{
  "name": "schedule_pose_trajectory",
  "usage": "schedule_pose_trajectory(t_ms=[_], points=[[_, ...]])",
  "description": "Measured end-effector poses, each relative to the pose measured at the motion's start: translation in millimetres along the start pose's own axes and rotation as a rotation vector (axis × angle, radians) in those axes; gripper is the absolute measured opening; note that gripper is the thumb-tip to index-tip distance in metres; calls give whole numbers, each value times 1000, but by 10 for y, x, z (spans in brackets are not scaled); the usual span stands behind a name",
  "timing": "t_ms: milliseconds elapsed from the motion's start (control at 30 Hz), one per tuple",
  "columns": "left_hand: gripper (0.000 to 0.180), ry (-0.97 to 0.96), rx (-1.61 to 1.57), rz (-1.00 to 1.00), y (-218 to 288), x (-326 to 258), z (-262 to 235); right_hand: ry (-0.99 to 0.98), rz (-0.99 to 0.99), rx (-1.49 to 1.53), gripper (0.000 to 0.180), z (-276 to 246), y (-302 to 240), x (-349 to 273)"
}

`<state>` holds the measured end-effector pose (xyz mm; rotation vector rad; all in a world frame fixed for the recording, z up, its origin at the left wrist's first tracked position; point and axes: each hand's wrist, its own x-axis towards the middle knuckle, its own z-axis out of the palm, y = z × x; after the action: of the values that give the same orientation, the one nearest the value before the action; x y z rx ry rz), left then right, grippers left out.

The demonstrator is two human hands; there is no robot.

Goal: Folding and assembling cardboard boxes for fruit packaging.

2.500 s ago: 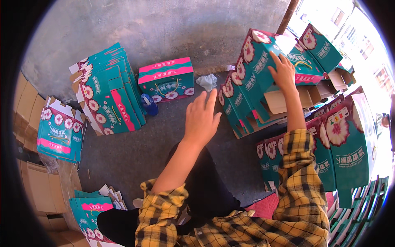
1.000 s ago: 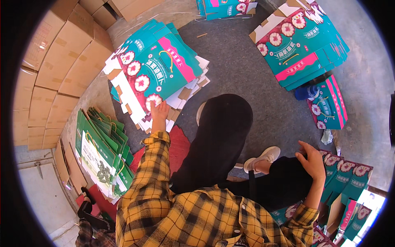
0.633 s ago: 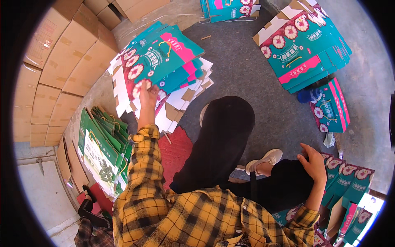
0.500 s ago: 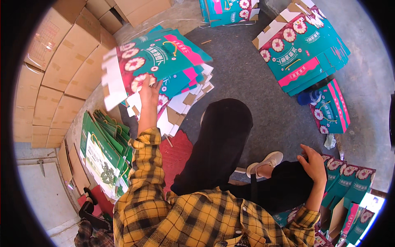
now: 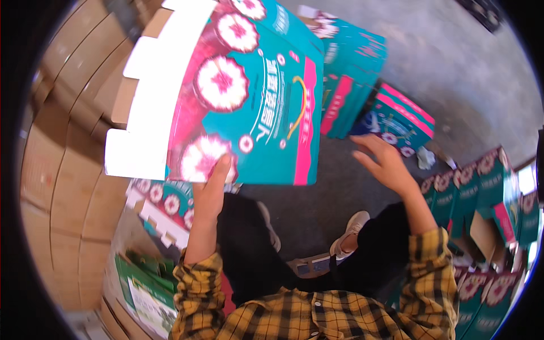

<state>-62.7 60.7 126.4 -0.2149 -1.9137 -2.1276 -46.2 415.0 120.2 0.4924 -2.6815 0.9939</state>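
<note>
My left hand point(image 5: 213, 187) grips the near edge of a flattened teal and pink carton point(image 5: 275, 107), thumb on its printed face and fingers hidden beneath. The carton is raised in front of me. It has round white-and-pink fruit pictures, a yellow cord handle and white flaps along its left side. My right hand point(image 5: 388, 164) hovers right of the carton, apart from it, fingers spread and holding nothing. Beyond that hand is a stack of similar flat cartons point(image 5: 357, 62), partly covered by the raised one. Another teal carton point(image 5: 408, 113) lies near the right fingertips.
Brown cardboard boxes point(image 5: 82, 153) are piled along the left. More flat teal cartons point(image 5: 170, 201) lie below the raised one, and green cartons point(image 5: 150, 289) stand at lower left. Opened-up teal cartons point(image 5: 481, 181) stand in rows at right. Crumpled white paper point(image 5: 426, 157) is on the floor.
My left hand has lifted the carton off the left pile, bringing it up and rightward, closer to me. My right hand has moved forward and left from beside my knee. The view has shifted.
</note>
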Motion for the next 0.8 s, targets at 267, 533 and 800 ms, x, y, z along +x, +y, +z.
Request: schedule_pose_trajectory(t_ms=[267, 533, 800], points=[[18, -541, 193, -157, -665, -326, 626, 117, 337, 539, 39, 178, 764, 94], [28, -856, 332, -278, -1098, -757, 584, 270, 507, 670, 46, 289, 1102, 123], [32, -965, 567, -36, -1023, -924, 550, 405, 757, 864, 53, 93, 1315, 43]])
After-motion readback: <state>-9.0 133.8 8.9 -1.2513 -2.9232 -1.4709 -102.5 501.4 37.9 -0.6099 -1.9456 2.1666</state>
